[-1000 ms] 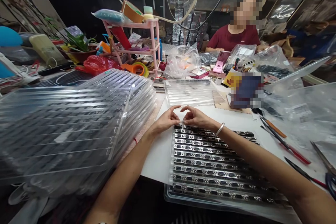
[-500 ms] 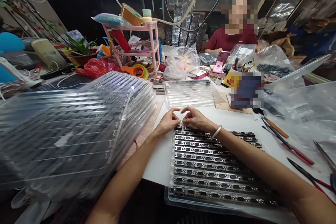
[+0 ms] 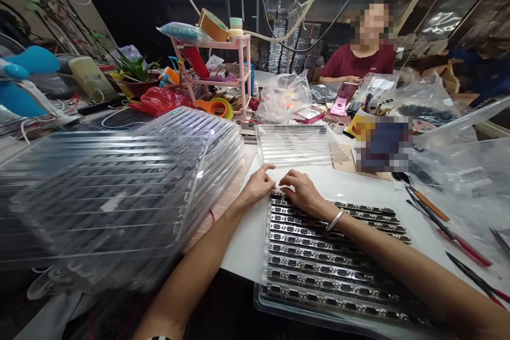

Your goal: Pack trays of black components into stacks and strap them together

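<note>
a thin, smooth silver bracelet (image 3: 335,220) circles the wrist of the right hand (image 3: 303,191), right of center. both forearms are bare. 1 sliver of black-and-white stripes (image 3: 158,338) shows at the bottom edge, left of center, by the left arm (image 3: 199,271).

Single head-worn view, looking forward and down over the white flat worktop (image 3: 239,247). Bare hands (image 3: 258,187) and clear plastic tray of metal connectors (image 3: 303,276) are sitting close, low-centre; maroon-shirted person (image 3: 356,64) is facing the camera from the far side.
</note>
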The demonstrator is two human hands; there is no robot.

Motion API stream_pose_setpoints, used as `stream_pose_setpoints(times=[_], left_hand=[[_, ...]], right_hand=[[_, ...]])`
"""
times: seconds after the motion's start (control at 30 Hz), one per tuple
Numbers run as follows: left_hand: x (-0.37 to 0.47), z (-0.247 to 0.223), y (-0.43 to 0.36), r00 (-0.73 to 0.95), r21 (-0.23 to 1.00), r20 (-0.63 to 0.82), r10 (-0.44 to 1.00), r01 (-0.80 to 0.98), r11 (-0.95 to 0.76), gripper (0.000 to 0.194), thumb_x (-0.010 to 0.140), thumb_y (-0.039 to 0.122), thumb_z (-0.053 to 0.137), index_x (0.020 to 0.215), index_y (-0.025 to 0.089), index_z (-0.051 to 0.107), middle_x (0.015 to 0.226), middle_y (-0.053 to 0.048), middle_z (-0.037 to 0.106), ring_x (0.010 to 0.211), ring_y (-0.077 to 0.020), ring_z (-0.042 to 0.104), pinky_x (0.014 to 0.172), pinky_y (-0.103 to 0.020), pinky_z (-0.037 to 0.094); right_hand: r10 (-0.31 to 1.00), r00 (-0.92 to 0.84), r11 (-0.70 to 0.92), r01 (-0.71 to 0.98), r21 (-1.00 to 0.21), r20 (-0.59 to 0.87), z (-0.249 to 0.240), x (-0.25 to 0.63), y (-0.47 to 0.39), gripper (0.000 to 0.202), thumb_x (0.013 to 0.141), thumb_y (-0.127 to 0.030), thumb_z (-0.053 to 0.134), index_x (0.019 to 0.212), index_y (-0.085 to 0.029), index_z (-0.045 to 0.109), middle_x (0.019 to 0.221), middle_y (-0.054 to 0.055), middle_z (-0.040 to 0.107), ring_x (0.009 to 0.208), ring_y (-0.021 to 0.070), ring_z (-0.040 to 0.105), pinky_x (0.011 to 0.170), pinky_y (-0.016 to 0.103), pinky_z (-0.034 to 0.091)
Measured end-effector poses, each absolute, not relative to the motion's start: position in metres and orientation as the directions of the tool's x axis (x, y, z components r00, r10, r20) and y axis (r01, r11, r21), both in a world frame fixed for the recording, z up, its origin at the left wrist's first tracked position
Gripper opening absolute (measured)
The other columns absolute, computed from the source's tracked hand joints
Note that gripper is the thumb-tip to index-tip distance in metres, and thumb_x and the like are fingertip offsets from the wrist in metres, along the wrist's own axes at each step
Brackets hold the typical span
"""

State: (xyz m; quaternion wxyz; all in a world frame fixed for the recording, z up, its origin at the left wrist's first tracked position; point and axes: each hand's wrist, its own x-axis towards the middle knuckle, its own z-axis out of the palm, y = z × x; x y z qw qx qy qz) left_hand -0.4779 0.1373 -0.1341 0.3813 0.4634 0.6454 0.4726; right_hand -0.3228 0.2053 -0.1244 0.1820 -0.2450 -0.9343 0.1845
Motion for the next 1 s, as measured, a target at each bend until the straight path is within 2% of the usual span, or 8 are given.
stream_pose_setpoints(times=[0.2, 0.4, 0.5, 0.6, 0.67, 0.8, 1.0], left_hand=[[-0.483, -0.135, 0.135, -0.26, 0.964, -0.06, 0.964, 0.234, 0.123, 0.055, 0.065, 0.008, 0.056, 0.119, 0.019, 0.052, 0.059, 0.007, 0.053, 0.051, -0.008, 0.047, 0.053, -0.02, 0.037], [-0.483, -0.132, 0.134, -0.257, 0.968, -0.056, 0.965, 0.223, 0.116, 0.052, 0.065, 0.005, 0.054, 0.116, 0.018, 0.054, 0.059, 0.007, 0.054, 0.05, -0.007, 0.045, 0.053, -0.02, 0.035], [-0.483, -0.129, 0.134, -0.259, 0.967, -0.059, 0.964, 0.225, 0.12, 0.051, 0.065, 0.004, 0.054, 0.115, 0.016, 0.054, 0.058, 0.007, 0.052, 0.051, -0.007, 0.044, 0.053, -0.019, 0.034], [-0.483, -0.127, 0.134, -0.248, 0.964, -0.062, 0.967, 0.235, 0.122, 0.051, 0.064, 0.004, 0.054, 0.113, 0.015, 0.054, 0.057, 0.007, 0.051, 0.052, -0.0074, 0.044, 0.053, -0.019, 0.034], [-0.483, -0.125, 0.134, -0.238, 0.962, -0.07, 0.969, 0.24, 0.128, 0.051, 0.064, 0.004, 0.054, 0.113, 0.015, 0.054, 0.057, 0.007, 0.051, 0.052, -0.0076, 0.043, 0.053, -0.02, 0.033], [-0.482, -0.122, 0.134, -0.227, 0.959, -0.092, 0.97, 0.243, 0.147, 0.052, 0.064, 0.006, 0.054, 0.115, 0.015, 0.052, 0.058, 0.007, 0.05, 0.051, -0.0073, 0.043, 0.052, -0.02, 0.034], [-0.48, -0.119, 0.133, -0.193, 0.968, -0.079, 0.978, 0.221, 0.122, 0.051, 0.066, 0.007, 0.055, 0.115, 0.016, 0.053, 0.078, 0.002, 0.059, 0.059, -0.0072, 0.049, 0.057, -0.02, 0.037]], right_hand=[[0.553, -0.813, 0.798, 0.453, -0.396, 0.183, -0.118, -0.325, 0.201, 0.009, 0.083, -0.014, 0.058, 0.089, -0.016, 0.064, 0.092, 0.008, 0.061, 0.089, 0.0216, 0.054, 0.077, 0.034, 0.032], [0.585, -0.809, 0.733, 0.496, -0.466, 0.059, -0.111, -0.331, 0.205, 0.007, 0.082, -0.016, 0.057, 0.086, -0.015, 0.062, 0.092, 0.008, 0.061, 0.083, 0.0182, 0.052, 0.076, 0.033, 0.034], [0.563, -0.821, 0.66, 0.513, -0.549, -0.091, -0.106, -0.337, 0.216, 0.007, 0.077, -0.016, 0.059, 0.083, -0.014, 0.062, 0.078, 0.004, 0.062, 0.068, 0.0131, 0.051, 0.064, 0.026, 0.037], [0.481, -0.845, 0.596, 0.511, -0.619, -0.235, -0.101, -0.343, 0.23, 0.005, 0.072, -0.018, 0.06, 0.072, -0.013, 0.062, 0.059, -0.002, 0.056, 0.056, 0.0095, 0.045, 0.053, 0.023, 0.033], [0.436, -0.854, 0.571, 0.507, -0.646, -0.285, -0.098, -0.347, 0.237, 0.007, 0.07, -0.02, 0.06, 0.066, -0.013, 0.061, 0.054, -0.004, 0.051, 0.053, 0.0083, 0.041, 0.051, 0.023, 0.03], [0.377, -0.866, 0.559, 0.496, -0.664, -0.329, -0.094, -0.352, 0.243, 0.007, 0.068, -0.018, 0.061, 0.064, -0.013, 0.061, 0.052, -0.005, 0.047, 0.053, 0.0074, 0.037, 0.052, 0.023, 0.028], [0.355, -0.878, 0.602, 0.478, -0.64, -0.322, -0.092, -0.353, 0.24, 0.006, 0.069, -0.018, 0.06, 0.065, -0.013, 0.06, 0.051, -0.006, 0.044, 0.051, 0.0072, 0.035, 0.052, 0.024, 0.026]])
